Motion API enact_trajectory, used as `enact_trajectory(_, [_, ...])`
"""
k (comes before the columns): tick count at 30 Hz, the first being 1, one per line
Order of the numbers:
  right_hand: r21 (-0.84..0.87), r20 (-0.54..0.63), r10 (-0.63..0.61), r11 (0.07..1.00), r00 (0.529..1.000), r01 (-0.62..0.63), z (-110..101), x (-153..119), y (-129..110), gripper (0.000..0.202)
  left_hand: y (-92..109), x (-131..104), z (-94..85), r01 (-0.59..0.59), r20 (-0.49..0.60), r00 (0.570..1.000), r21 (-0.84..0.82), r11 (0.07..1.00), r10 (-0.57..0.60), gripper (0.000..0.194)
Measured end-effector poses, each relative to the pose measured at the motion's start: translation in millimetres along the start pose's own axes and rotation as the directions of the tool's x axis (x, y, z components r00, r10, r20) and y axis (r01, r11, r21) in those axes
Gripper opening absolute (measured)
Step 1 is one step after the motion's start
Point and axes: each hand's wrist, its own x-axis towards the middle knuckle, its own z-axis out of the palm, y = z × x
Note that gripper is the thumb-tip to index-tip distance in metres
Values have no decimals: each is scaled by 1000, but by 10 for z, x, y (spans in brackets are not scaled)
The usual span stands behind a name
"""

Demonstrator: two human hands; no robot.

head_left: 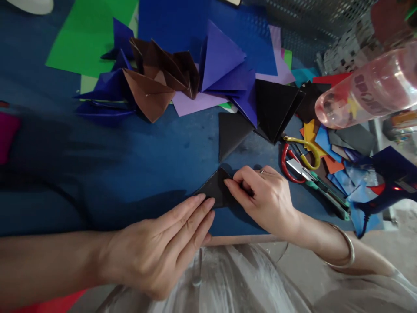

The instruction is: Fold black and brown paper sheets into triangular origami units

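Observation:
A small folded piece of black paper [219, 189] lies near the front edge of the table. My left hand [163, 243] has its fingers stretched out and close together, their tips resting on the paper's left side. The fingers of my right hand [265, 198] are curled in, with thumb and forefinger closed on the paper's right edge. Just beyond is another folded black paper triangle [233, 130], beside a larger black folded piece [275, 106]. Part of the worked piece is hidden under my fingertips.
Brown folded paper shapes [150, 98], blue ones [107, 89] and purple ones [221, 61] stand at the back on flat sheets. Scissors [309, 152] and a box cutter [321, 189] lie right, near paper scraps, a glue gun [387, 182] and a pink bottle [368, 87].

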Motion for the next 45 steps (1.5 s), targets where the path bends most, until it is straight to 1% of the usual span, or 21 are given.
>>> enact_trajectory(3, [5, 3, -2, 1000, 1000, 2, -2, -1, -2, 28, 11, -39, 7, -53, -15, 998, 61, 997, 54, 20])
enact_trajectory(6, [9, 1, -13, 1000, 1000, 13, -9, 1, -3, 27, 36, -65, 11, -95, -7, 995, 110, 989, 96, 24])
enact_trajectory(8, [10, 1, -20, 1000, 1000, 20, -13, 4, -2, 27, 63, -91, 15, -53, -26, 998, 83, 995, 55, 25])
enact_trajectory(11, [7, 12, -23, 1000, 1000, 23, -19, 6, -1, 27, 102, -130, 23, 70, -42, 997, -50, 996, -72, 29])
enact_trajectory(12, [3, 14, -24, 1000, 1000, 24, -21, 6, -1, 28, 109, -135, 25, 96, -38, 994, -84, 992, -100, 30])
enact_trajectory(13, [-1, 15, -27, 1000, 1000, 27, -23, 5, 0, 28, 113, -133, 24, 95, -40, 994, -95, 991, -99, 30])
enact_trajectory(14, [-6, 12, -30, 1000, 999, 30, -26, 3, 0, 28, 113, -124, 21, 70, -47, 996, -78, 995, -73, 29])
enact_trajectory(16, [-13, 4, -36, 999, 999, 36, -31, 0, 2, 28, 106, -87, 6, -38, -44, 998, 16, 999, 39, 24])
enact_trajectory(17, [-14, 1, -40, 999, 999, 40, -34, -1, 3, 28, 102, -63, -4, -92, -28, 995, 66, 994, 94, 22])
enact_trajectory(18, [-13, 2, -45, 999, 999, 45, -36, -1, 4, 28, 100, -36, -15, -116, -7, 993, 98, 988, 118, 20])
enact_trajectory(20, [-16, 5, -53, 998, 999, 53, -39, 1, 5, 28, 104, 16, -35, -109, 27, 994, 114, 987, 107, 20])
enact_trajectory(22, [-24, 1, -62, 998, 998, 62, -41, 7, 6, 28, 116, 56, -49, -75, 40, 997, 94, 993, 72, 25])
enact_trajectory(25, [-30, -5, -76, 997, 997, 75, -47, 16, 3, 27, 141, 81, -58, -59, 63, 996, 53, 997, 56, 33])
enact_trajectory(28, [-25, -2, -84, 996, 996, 84, -61, 23, -4, 26, 153, 74, -64, -61, 48, 997, 52, 997, 59, 35])
enact_trajectory(32, [-26, -5, -89, 996, 996, 88, -76, 31, -16, 25, 142, 78, -75, -79, 11, 997, 23, 997, 79, 29])
enact_trajectory(34, [-27, -4, -91, 996, 996, 91, -76, 33, -19, 26, 148, 91, -68, -58, 18, 998, 6, 998, 58, 30])
enact_trajectory(35, [-26, -5, -91, 996, 996, 91, -75, 33, -20, 26, 160, 97, -58, -26, 40, 999, 10, 1000, 25, 32])
enact_trajectory(38, [-23, -3, -85, 996, 996, 85, -70, 30, -18, 26, 242, 95, -6, 109, 137, 984, 55, 992, -116, 40])
enact_trajectory(40, [-24, -1, -79, 997, 997, 79, -69, 25, -15, 26, 318, 79, 30, 176, 163, 969, 81, 981, -187, 46])
enact_trajectory(42, [-27, 3, -73, 997, 997, 74, -71, 20, -12, 25, 386, 61, 53, 196, 178, 961, 98, 976, -211, 49])
enact_trajectory(45, [-29, 6, -74, 997, 997, 75, -76, 17, -10, 25, 447, 43, 57, 178, 220, 954, 131, 975, -204, 49])
